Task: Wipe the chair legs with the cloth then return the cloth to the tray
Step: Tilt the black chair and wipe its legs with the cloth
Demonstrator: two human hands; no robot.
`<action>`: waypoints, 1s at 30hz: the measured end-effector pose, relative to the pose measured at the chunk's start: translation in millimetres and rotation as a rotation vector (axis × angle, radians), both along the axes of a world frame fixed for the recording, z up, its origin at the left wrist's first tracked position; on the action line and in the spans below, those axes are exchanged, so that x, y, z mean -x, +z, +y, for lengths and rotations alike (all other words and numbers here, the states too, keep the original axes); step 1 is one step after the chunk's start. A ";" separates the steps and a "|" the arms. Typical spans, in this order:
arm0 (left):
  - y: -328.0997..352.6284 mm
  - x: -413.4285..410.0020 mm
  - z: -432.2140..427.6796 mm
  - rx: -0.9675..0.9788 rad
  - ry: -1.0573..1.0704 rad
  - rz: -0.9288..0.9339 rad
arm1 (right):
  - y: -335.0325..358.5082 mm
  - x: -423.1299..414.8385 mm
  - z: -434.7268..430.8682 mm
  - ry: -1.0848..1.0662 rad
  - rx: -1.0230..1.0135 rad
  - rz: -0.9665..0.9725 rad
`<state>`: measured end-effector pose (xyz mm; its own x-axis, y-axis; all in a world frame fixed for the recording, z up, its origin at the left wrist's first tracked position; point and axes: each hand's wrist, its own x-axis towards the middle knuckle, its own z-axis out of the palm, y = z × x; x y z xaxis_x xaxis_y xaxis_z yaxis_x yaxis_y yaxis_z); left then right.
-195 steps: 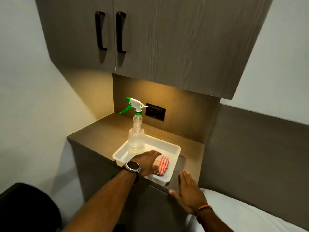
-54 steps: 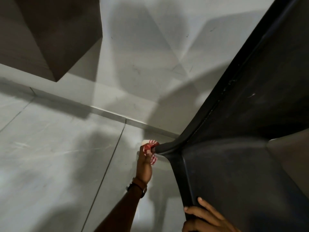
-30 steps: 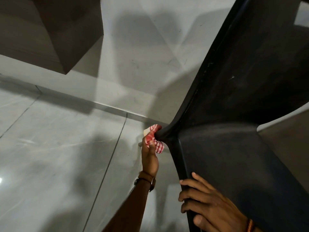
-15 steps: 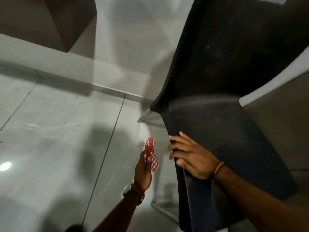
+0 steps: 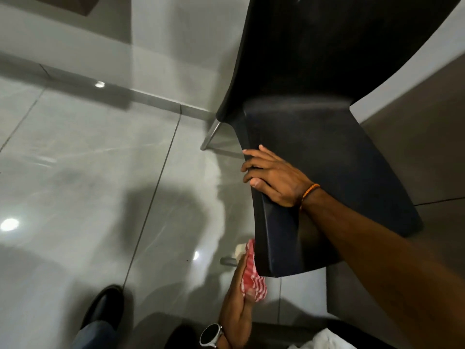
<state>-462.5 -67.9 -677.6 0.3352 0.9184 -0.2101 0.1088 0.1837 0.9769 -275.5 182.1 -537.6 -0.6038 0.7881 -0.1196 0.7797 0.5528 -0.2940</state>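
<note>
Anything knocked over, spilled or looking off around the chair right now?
Nothing stands out. The black chair looks undamaged, gripped at its seat edge by the right hand. The left hand holds the red checked cloth by the front corner. The tiled floor shows only light reflections, no spill.

A black chair (image 5: pixel 314 137) fills the upper right of the frame, its surface matte with faint pale scuffs. At lower centre, a cloth (image 5: pixel 253 280) in red and white checks. A silver-grey metal chair leg (image 5: pixel 211 136) shows at upper centre. The floor (image 5: pixel 88 159) on the left is glossy pale grey tile with dark grout lines and white light spots. An orange wristband (image 5: pixel 309 192) at centre right; a black watch (image 5: pixel 210 335) with silver rim at bottom centre. A black shoe (image 5: pixel 105 306) at lower left.
</note>
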 end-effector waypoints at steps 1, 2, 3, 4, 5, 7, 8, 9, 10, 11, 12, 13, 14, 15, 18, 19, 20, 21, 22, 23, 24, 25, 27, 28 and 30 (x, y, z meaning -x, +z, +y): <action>-6.6 -8.2 3.8 -0.004 0.052 -0.051 | -0.3 -0.2 0.8 0.004 -0.009 0.008; -14.8 -20.6 6.8 0.060 0.073 -0.089 | -1.8 -0.9 0.9 0.008 -0.019 0.014; -22.5 -29.0 7.4 0.094 0.090 -0.091 | -3.1 -2.1 1.3 0.010 -0.031 0.020; -30.7 -34.4 11.2 0.100 0.112 -0.084 | -4.2 -4.3 1.6 0.013 -0.039 0.023; -38.9 -39.6 13.3 0.082 0.115 -0.060 | -5.0 -7.1 1.6 0.016 -0.044 0.025; -58.5 -37.6 18.1 0.076 0.071 -0.011 | -5.7 -11.7 1.2 0.024 -0.050 0.030; -70.1 -35.1 18.4 0.099 0.036 0.006 | -6.4 -13.4 0.4 0.027 -0.052 0.031; -76.1 -31.2 20.1 0.115 0.003 0.043 | -6.8 -14.0 -0.3 0.030 -0.057 0.032; -83.9 -27.6 21.8 0.124 -0.021 0.072 | -7.1 -13.7 -0.8 0.029 -0.062 0.032; -87.5 -23.0 23.8 0.148 -0.027 0.083 | -7.0 -12.5 -0.9 0.027 -0.062 0.032; -88.7 -19.5 26.1 0.170 -0.028 0.073 | -6.9 -11.4 -0.9 0.027 -0.061 0.032; -83.2 -17.9 27.5 0.201 -0.031 0.045 | -6.8 -10.9 -0.8 0.025 -0.061 0.031; -76.9 -18.9 26.9 0.223 -0.020 0.006 | -6.5 -10.7 -0.9 0.022 -0.062 0.033; -65.1 -21.6 26.0 0.236 0.008 -0.029 | -6.1 -10.5 -1.0 0.018 -0.065 0.037; -28.3 -36.1 13.5 0.146 0.121 -0.096 | -5.3 -9.7 -1.1 0.013 -0.059 0.035; -18.2 -41.8 8.9 0.123 0.152 -0.118 | -4.9 -9.1 -1.0 0.014 -0.057 0.032; -11.1 -46.9 5.2 0.110 0.179 -0.135 | -4.2 -8.7 -1.0 0.014 -0.055 0.030; -7.4 -51.4 2.8 0.097 0.202 -0.144 | -3.8 -8.5 -1.3 0.012 -0.054 0.029; -5.3 -55.3 2.3 0.092 0.222 -0.151 | -3.0 -8.7 -1.5 0.008 -0.053 0.028; -9.6 -57.2 0.7 0.091 0.240 -0.142 | -2.4 -8.5 -1.8 0.005 -0.052 0.030; -16.0 -59.1 1.7 0.091 0.259 -0.111 | -1.8 -8.2 -1.8 0.004 -0.051 0.031; -24.8 -58.5 3.8 0.094 0.267 -0.063 | -1.4 -8.1 -1.6 0.002 -0.048 0.030; -43.1 -50.7 12.7 0.181 0.243 0.000 | -1.1 -8.1 -1.3 -0.002 -0.044 0.026; -49.9 -44.8 19.8 0.295 0.224 -0.048 | -1.2 -8.3 -1.3 -0.003 -0.044 0.023; -64.2 -33.6 30.4 0.547 0.175 -0.183 | -2.2 -7.8 -2.0 -0.003 -0.045 0.016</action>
